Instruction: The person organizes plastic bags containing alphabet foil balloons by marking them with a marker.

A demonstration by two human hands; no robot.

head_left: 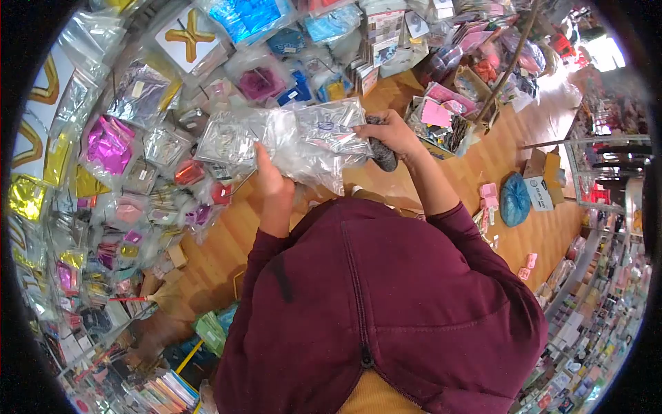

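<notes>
A stack of clear, silvery plastic packets stretches out in front of my chest, hanging with other packets on the wall display. My left hand is at the lower edge of the stack, its thumb pointing up along the plastic and its other fingers hidden behind. At the right end of the stack, my right hand is closed around a bunched dark grey cloth, with thumb and forefinger at the packet's edge. What lies inside the packets is hard to make out through the glare.
Hanging packets, including a magenta foil one, cover the left wall. A box of pink cards stands on the wooden floor ahead right. Near it are a blue bag, a cardboard box and a slanting pole. Packed shelves line the right.
</notes>
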